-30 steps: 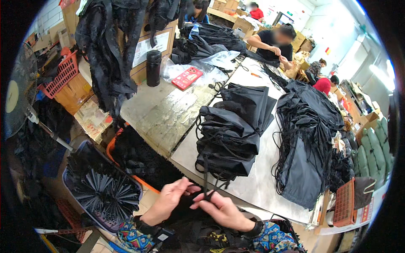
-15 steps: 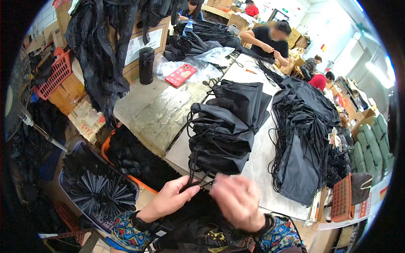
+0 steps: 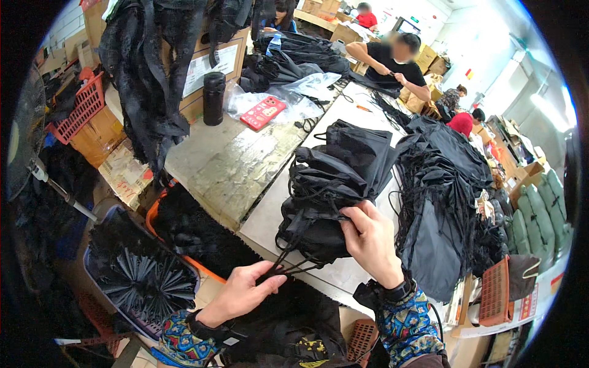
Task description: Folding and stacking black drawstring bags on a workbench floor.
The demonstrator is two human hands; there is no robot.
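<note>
Several cords: thin black drawstrings (image 3: 293,265) run taut from your left hand up into the heap.
Heap: black drawstring bags (image 3: 334,184) piled on the white table (image 3: 270,211), directly ahead of you.
Risk: the cords look likely to snag or knot, since many loose loops lie tangled over the stack; a hard pull could drag the pile toward the edge.
Left hand (image 3: 239,294): fingers closed together, pinching the cord ends at the table's near edge.
Right hand (image 3: 371,242): fingers curled shut on a fold of the top bag.
Right of heap: a second mound of black bags (image 3: 448,202).
Below table: bin of folded black umbrellas (image 3: 138,285).
Far end: a person in a black shirt (image 3: 392,61) at work.
</note>
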